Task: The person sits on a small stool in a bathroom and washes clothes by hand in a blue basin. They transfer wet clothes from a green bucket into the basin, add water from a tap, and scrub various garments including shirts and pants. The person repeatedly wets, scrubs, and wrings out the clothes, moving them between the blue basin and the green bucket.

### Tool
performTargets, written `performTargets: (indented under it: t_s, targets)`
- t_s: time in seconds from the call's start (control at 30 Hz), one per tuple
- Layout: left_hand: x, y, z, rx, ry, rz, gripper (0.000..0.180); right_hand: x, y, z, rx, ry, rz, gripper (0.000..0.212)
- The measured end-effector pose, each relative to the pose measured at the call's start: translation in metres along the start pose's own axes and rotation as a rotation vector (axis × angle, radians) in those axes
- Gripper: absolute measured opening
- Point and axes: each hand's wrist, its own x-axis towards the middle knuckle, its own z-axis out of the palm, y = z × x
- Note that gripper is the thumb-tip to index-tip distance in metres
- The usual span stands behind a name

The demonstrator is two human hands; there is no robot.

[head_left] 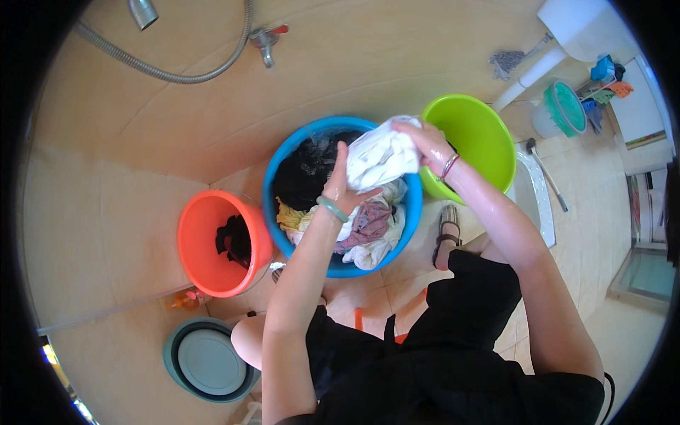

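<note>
A bunched white cloth garment point(382, 157) is held up between my two hands, over a blue tub point(270, 185). My left hand point(343, 190), with a pale green bangle at the wrist, cups its lower left side, thumb up and fingers under it. On its upper right, my right hand point(431, 147) grips the cloth with fingers bent over it; a bracelet circles that wrist. Below, the tub holds dark wet clothes point(303, 173) on the left in water, and white, yellow and mauve clothes point(370, 225) heaped toward me.
An orange bucket point(193, 244) with a dark cloth stands left of the tub, a lime green bucket point(489, 145) at its right. A grey basin point(170, 354) sits lower left. A tap point(265, 47) and metal hose point(156, 71) are on the wall. A brush point(549, 173) lies at the right.
</note>
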Motion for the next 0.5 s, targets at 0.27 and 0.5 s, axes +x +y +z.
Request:
performTargets:
  t_s: [0.27,0.5]
  targets:
    - [0.078,-0.05,0.098,-0.207,-0.193,0.016,0.056,0.012,-0.01,-0.123,0.228,0.543,-0.277,0.054]
    - [0.103,-0.084,0.093,-0.001,-0.209,0.046,0.064,0.009,0.032,-0.141,0.122,0.633,0.042,0.037]
